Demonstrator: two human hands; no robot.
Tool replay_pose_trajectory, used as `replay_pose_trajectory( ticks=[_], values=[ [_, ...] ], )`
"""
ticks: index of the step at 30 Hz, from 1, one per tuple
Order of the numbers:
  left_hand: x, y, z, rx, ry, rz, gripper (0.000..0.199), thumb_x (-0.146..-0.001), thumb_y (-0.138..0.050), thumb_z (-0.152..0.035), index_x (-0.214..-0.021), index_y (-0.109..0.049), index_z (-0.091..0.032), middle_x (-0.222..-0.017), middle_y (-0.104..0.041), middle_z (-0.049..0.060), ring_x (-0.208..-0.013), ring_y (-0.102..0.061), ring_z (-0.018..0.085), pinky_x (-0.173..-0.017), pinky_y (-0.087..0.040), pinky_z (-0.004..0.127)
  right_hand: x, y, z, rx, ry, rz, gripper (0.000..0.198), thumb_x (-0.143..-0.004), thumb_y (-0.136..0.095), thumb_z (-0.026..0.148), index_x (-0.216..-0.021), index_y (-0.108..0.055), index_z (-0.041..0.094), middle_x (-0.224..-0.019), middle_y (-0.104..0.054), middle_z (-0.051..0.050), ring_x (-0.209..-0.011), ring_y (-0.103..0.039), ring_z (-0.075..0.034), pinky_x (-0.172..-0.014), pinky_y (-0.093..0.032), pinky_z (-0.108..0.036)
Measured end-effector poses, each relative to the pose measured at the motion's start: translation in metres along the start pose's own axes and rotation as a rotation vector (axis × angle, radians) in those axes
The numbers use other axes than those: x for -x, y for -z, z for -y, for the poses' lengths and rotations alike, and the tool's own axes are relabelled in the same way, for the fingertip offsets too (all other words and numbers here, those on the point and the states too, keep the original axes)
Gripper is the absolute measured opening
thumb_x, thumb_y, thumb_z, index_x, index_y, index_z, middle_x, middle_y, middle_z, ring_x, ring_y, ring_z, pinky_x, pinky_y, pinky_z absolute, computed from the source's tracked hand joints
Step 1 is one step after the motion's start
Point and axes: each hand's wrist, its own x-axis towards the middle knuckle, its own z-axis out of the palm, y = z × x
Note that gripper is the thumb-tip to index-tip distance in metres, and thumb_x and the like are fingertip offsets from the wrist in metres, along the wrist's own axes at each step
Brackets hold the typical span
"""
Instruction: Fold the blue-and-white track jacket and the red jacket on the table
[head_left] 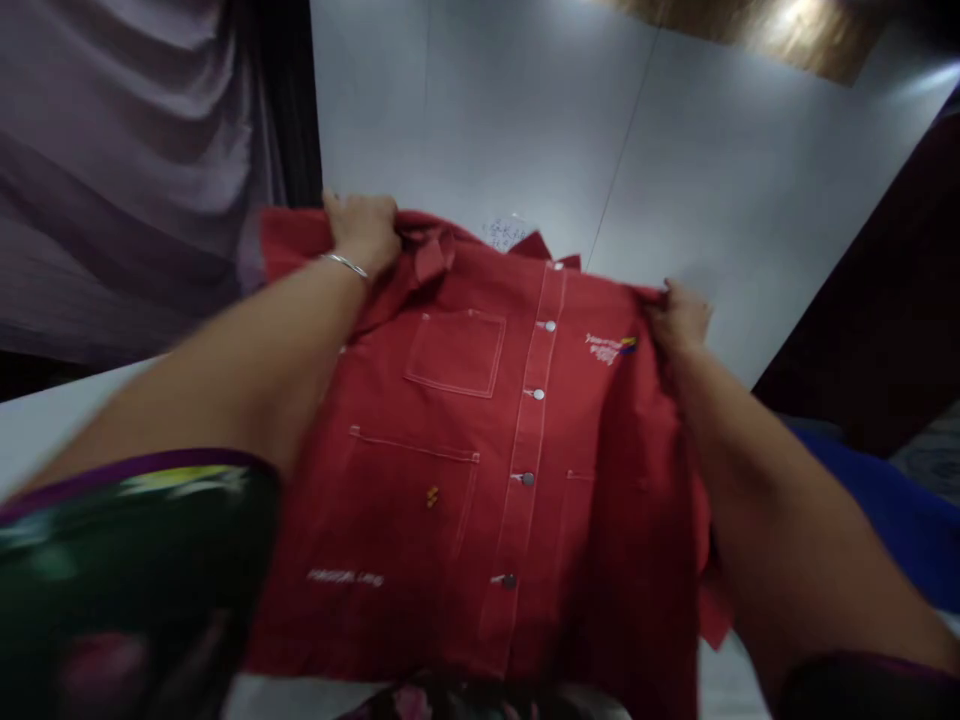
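A red button-front jacket (465, 410) hangs spread between my hands, its front facing me. White stitching outlines its pockets, and a row of buttons runs down the middle. My left hand (365, 232) is closed around the cloth at the shoulder on the left side. At the opposite shoulder, my right hand (681, 312) grips the fabric, slightly blurred. Small embroidered lettering shows on the chest and near the hem. Part of a sleeve juts out past my left hand. The jacket's back is hidden from view.
A pale panelled surface (480, 110) lies beyond the jacket, with a handwritten label (504, 232) just behind the collar. Draped light cloth (127, 150) hangs at the left. Blue fabric (885, 510) lies at the right, beside a dark area.
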Motion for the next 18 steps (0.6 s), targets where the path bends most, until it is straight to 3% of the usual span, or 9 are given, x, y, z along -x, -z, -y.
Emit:
replay_pose_trajectory(
  ticks=[2,3,6,7,9,11,13,18],
  values=[
    [0.024,-0.055,0.004,-0.099,0.016,0.035,0.058,-0.089,-0.054,-0.034,-0.130,-0.035,0.004,-0.142,-0.034,0.024,-0.134,-0.020,0.035,-0.106,0.002,0.059,0.025,-0.050,0.016,0.083,-0.036,0.083,0.070,-0.076,-0.068,0.027,-0.136,-0.040,0.005,-0.132,-0.047,-0.027,-0.125,-0.039,-0.034,-0.101,-0.021,-0.053],
    [0.043,-0.084,0.009,-0.144,-0.033,0.150,0.058,-0.089,-0.053,-0.034,-0.132,-0.035,0.000,-0.143,-0.033,0.024,-0.135,-0.020,0.034,-0.107,-0.003,0.058,0.047,-0.072,0.025,0.046,0.046,0.164,0.067,-0.079,-0.065,0.026,-0.138,-0.039,0.008,-0.137,-0.044,-0.023,-0.128,-0.036,-0.032,-0.104,-0.020,-0.052],
    [0.124,-0.161,0.036,-0.134,-0.137,0.388,0.045,-0.080,-0.065,-0.033,-0.120,-0.055,-0.016,-0.139,-0.047,0.013,-0.130,-0.036,0.028,-0.109,-0.018,0.047,0.146,-0.120,0.042,-0.150,0.292,0.577,0.046,-0.086,-0.055,0.028,-0.131,-0.050,0.020,-0.138,-0.047,-0.012,-0.129,-0.038,-0.025,-0.108,-0.023,-0.045],
    [0.154,-0.181,0.048,-0.131,-0.161,0.478,0.047,-0.077,-0.067,-0.033,-0.120,-0.056,-0.019,-0.140,-0.046,0.012,-0.131,-0.036,0.028,-0.109,-0.019,0.048,0.183,-0.129,0.042,-0.181,0.321,0.727,0.047,-0.086,-0.055,0.031,-0.132,-0.050,0.023,-0.140,-0.045,-0.010,-0.133,-0.034,-0.026,-0.109,-0.021,-0.046],
    [0.209,-0.211,0.073,-0.174,-0.151,0.744,0.058,-0.080,-0.060,-0.044,-0.132,-0.048,-0.019,-0.149,-0.032,0.015,-0.138,-0.024,0.031,-0.109,-0.016,0.055,0.250,-0.139,0.034,-0.191,0.290,1.012,0.055,-0.085,-0.056,0.041,-0.136,-0.045,0.024,-0.146,-0.036,-0.010,-0.138,-0.024,-0.028,-0.110,-0.015,-0.052],
    [0.249,-0.228,0.097,-0.204,-0.091,0.861,0.065,-0.085,-0.047,-0.053,-0.138,-0.042,-0.017,-0.151,-0.027,0.015,-0.140,-0.018,0.031,-0.109,-0.013,0.057,0.296,-0.141,0.021,-0.146,0.200,1.167,0.060,-0.086,-0.052,0.048,-0.139,-0.042,0.022,-0.150,-0.030,-0.011,-0.140,-0.019,-0.029,-0.111,-0.013,-0.052],
    [0.270,-0.235,0.114,-0.211,-0.058,0.853,0.069,-0.087,-0.036,-0.058,-0.142,-0.036,-0.016,-0.152,-0.025,0.014,-0.141,-0.016,0.029,-0.111,-0.012,0.054,0.318,-0.140,0.009,-0.102,0.138,1.190,0.060,-0.088,-0.047,0.049,-0.140,-0.041,0.020,-0.151,-0.028,-0.010,-0.141,-0.017,-0.026,-0.112,-0.010,-0.050],
    [0.274,-0.235,0.120,-0.204,-0.084,0.773,0.068,-0.088,-0.033,-0.057,-0.141,-0.038,-0.015,-0.151,-0.029,0.013,-0.141,-0.019,0.027,-0.112,-0.014,0.051,0.321,-0.137,0.003,-0.139,0.121,1.099,0.052,-0.090,-0.043,0.042,-0.138,-0.044,0.021,-0.149,-0.032,-0.008,-0.141,-0.018,-0.022,-0.113,-0.009,-0.046]
  ],
)
